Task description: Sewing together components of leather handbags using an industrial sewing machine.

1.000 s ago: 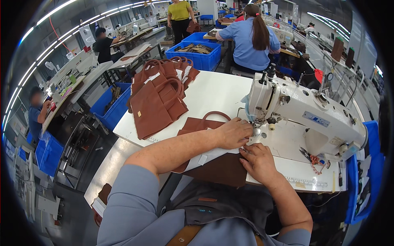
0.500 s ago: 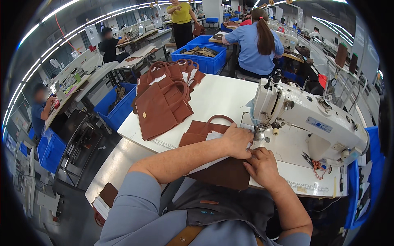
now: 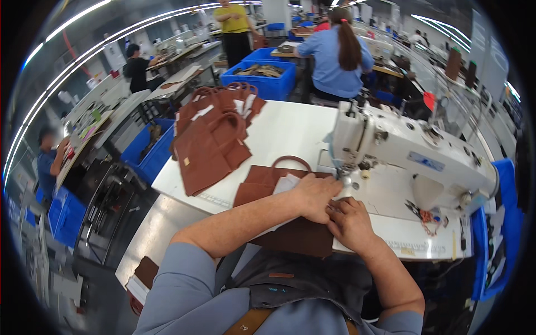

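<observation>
A brown handbag piece (image 3: 296,237) with a looped handle lies on the white sewing table, its right edge by the presser foot of a white sewing machine (image 3: 413,148). White material (image 3: 286,184) shows between its brown layers. Across the piece reaches my left hand (image 3: 314,196), fingers bent and pressing the edge close to the needle area. Just nearer to me, my right hand (image 3: 352,224) grips that same edge, its fingertips meeting those of the left. The fingers cover the spot where the edge meets the foot.
Finished-looking brown bags (image 3: 209,145) are heaped at the table's left. Scissors with an orange cord (image 3: 427,218) lie right of the machine. Blue bins (image 3: 259,78) stand beyond the table, and another blue bin (image 3: 494,234) is at the right. Co-workers sit at other tables.
The whole view has shifted slightly, so the table and machine appear a little further left. Both hands keep nearly the same place on the bag piece beside the presser foot.
</observation>
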### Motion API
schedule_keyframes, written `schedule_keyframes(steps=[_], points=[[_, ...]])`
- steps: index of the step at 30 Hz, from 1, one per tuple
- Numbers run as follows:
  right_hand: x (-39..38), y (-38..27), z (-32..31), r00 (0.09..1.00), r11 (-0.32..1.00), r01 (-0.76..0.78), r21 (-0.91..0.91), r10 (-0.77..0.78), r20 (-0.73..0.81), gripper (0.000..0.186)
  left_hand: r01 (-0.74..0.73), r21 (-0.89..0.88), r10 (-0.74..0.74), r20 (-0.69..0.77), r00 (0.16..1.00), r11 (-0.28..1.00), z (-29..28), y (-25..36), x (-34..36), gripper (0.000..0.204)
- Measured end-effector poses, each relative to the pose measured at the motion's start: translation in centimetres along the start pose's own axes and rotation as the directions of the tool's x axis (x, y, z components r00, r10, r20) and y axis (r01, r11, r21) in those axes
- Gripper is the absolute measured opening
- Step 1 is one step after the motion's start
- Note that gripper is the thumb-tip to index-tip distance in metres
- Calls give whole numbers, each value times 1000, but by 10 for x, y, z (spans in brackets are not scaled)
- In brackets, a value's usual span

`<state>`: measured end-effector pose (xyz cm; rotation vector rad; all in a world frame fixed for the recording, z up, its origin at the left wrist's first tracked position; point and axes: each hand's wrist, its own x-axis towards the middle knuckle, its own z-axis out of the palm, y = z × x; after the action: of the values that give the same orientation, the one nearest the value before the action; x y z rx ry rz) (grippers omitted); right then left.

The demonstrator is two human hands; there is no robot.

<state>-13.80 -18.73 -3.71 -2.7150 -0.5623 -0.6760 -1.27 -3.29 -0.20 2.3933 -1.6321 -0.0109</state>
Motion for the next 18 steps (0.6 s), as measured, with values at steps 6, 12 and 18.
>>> schedule_keyframes(steps=[6,12,18], points=[[7,20,31,990,996,88,8,-87,-115,29,44,-26,-45,-64,997,999,5,-17,-6,33],[-3,22,36,990,999,10,35,-5,-140,23,22,-81,-28,-75,997,996,2,2,-2,25],[-6,18,37,990,999,-7,37,12,-142,24,-3,-42,-1,-96,995,999,2,5,-5,24]])
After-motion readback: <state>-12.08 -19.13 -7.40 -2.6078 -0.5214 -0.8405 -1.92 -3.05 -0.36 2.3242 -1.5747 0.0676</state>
